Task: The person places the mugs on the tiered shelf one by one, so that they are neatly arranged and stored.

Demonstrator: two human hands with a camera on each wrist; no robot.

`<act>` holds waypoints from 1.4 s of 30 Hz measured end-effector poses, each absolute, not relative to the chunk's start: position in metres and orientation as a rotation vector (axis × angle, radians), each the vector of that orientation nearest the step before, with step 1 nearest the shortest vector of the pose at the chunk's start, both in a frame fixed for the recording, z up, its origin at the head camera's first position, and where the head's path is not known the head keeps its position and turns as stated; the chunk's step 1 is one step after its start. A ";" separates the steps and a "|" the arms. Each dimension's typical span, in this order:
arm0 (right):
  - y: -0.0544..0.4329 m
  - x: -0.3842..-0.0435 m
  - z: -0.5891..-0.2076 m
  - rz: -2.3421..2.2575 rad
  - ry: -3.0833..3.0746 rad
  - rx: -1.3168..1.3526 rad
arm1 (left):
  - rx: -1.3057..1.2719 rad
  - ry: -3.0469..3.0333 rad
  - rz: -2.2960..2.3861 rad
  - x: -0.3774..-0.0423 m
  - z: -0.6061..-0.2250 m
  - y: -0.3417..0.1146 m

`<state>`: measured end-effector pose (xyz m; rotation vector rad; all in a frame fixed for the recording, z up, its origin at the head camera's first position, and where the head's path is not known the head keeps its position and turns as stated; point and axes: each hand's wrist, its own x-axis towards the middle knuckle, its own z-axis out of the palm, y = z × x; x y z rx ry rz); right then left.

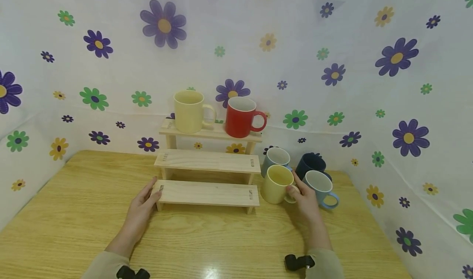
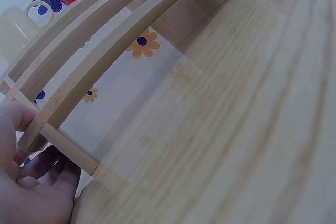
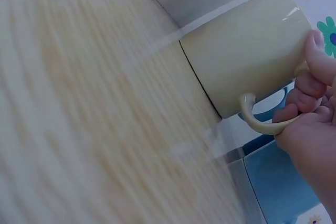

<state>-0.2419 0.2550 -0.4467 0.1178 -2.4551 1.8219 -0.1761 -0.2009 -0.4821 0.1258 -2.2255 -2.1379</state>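
Observation:
My right hand [image 1: 306, 200] grips the handle of a pale yellow mug [image 1: 274, 190], which stands upright on the table beside the right end of a three-tier wooden shelf [image 1: 207, 193]. In the right wrist view, the fingers curl through the mug's handle [image 3: 257, 124], and the thumb lies near the rim. At the other end, my left hand [image 1: 137, 213] holds the corner of the lowest tier. The left wrist view shows its thumb on the board's end and the other fingers below, beside the leg [image 2: 71, 148]. Another yellow mug [image 1: 189, 113] and a red mug [image 1: 238, 119] stand on the top tier.
Behind the held mug is a light blue mug [image 1: 272, 158]. A dark blue mug [image 1: 310, 164] and another light blue mug [image 1: 318, 184] stand to its right, close to my right hand. Flower-patterned cloth [image 1: 244, 61] hangs behind and beside the wooden table [image 1: 207, 242].

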 end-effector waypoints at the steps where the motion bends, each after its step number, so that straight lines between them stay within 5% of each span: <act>1: 0.255 -0.242 -0.447 1.876 -2.419 0.113 | 0.124 -2.224 -2.141 -0.176 -0.482 -0.201; 29: 0.231 -0.239 -0.420 2.272 -1.644 -0.055 | 0.112 -2.227 -2.116 -0.175 -0.482 -0.201; 42: 0.221 -0.224 -0.386 2.212 -1.412 0.162 | 0.120 -2.237 -2.125 -0.176 -0.482 -0.201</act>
